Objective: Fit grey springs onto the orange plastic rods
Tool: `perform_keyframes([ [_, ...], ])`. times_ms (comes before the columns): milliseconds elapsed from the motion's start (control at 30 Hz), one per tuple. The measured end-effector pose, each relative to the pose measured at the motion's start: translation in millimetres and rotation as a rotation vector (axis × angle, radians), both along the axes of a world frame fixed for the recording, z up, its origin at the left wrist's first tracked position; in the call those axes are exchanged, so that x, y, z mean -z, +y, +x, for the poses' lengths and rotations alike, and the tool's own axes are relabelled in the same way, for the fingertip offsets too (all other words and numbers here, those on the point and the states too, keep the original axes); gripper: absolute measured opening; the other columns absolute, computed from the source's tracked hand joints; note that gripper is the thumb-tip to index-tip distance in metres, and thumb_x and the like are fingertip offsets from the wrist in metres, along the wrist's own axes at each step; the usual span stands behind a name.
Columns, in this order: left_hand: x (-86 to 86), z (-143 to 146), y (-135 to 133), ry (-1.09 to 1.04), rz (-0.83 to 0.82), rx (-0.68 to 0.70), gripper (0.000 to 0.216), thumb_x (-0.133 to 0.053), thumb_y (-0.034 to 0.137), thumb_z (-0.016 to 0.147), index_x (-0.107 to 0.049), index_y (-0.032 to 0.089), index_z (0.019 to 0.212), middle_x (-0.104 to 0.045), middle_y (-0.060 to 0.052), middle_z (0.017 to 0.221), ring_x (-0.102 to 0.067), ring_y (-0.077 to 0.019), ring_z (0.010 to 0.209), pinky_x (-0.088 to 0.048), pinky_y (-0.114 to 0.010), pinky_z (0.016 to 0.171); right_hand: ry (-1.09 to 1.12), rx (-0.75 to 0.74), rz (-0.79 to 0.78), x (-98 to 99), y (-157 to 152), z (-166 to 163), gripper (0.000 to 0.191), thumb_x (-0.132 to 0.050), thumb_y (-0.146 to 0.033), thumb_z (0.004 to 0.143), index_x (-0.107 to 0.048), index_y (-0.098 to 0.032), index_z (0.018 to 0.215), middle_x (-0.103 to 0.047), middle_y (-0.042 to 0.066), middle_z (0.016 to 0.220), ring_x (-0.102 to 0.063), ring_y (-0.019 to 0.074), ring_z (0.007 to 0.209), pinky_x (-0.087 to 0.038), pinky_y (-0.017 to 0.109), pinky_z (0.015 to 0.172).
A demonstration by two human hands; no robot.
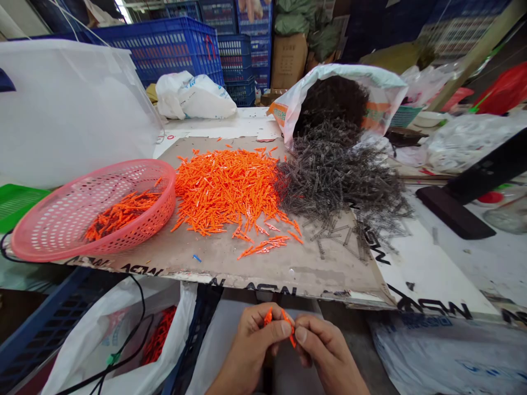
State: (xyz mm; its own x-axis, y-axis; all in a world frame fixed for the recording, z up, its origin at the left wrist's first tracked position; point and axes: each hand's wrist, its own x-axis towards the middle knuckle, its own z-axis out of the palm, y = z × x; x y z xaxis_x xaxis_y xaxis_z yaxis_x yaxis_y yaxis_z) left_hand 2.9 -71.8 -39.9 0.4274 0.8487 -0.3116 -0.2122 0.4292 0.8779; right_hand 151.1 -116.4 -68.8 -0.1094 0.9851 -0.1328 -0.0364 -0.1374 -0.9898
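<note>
Below the table's front edge, my left hand (256, 340) and my right hand (323, 345) meet with their fingertips close together. Small, slim orange plastic pieces (288, 319) stick up between the fingers of my left hand. My right thumb and finger pinch at the lower end of one piece; whether a spring is there too is hidden. On the cardboard beyond lies a heap of similar orange pieces (230, 189), with a few loose ones at its front. Beside it, a tangled pile of dark metal coil springs (333, 170) spills from a white sack (387, 90).
A pink perforated basket (160, 211) with orange pieces stands at the left. Below it hangs an open white bag (74, 351) holding red-orange pieces, with a black cable across. A translucent bin (69, 109) and blue crates (164, 49) stand behind. A black stand (457, 214) is at right.
</note>
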Motion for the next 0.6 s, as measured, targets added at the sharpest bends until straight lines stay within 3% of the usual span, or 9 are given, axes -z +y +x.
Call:
perform_keyframes([
  [233,4.1,6.6,-1.2,0.156,0.072,-0.136,0.025,-0.071,0.032,0.075,-0.065,0.015,0.058,-0.046,0.003,0.059,-0.035,-0.0097,0.055,-0.026,-0.023,0.051,-0.313,0.093,0.191,1.3,3.1,-3.1,0.03,-0.05,-0.039,0.095,-0.063,-0.019,0.076,-0.057,0.0,0.071,-0.053,0.0125,0.066,-0.037,0.021,0.061],
  [600,7.5,7.2,-1.1,0.069,-0.142,-0.159,0.019,-0.071,0.031,0.066,-0.065,0.014,0.06,-0.045,0.005,0.05,-0.029,-0.0076,0.047,-0.022,-0.022,0.047,-0.294,0.047,0.26,-1.5,4.6,-7.6,0.035,-0.045,-0.035,0.098,-0.062,-0.02,0.071,-0.056,-0.002,0.065,-0.05,0.0103,0.061,-0.036,0.018,0.057],
])
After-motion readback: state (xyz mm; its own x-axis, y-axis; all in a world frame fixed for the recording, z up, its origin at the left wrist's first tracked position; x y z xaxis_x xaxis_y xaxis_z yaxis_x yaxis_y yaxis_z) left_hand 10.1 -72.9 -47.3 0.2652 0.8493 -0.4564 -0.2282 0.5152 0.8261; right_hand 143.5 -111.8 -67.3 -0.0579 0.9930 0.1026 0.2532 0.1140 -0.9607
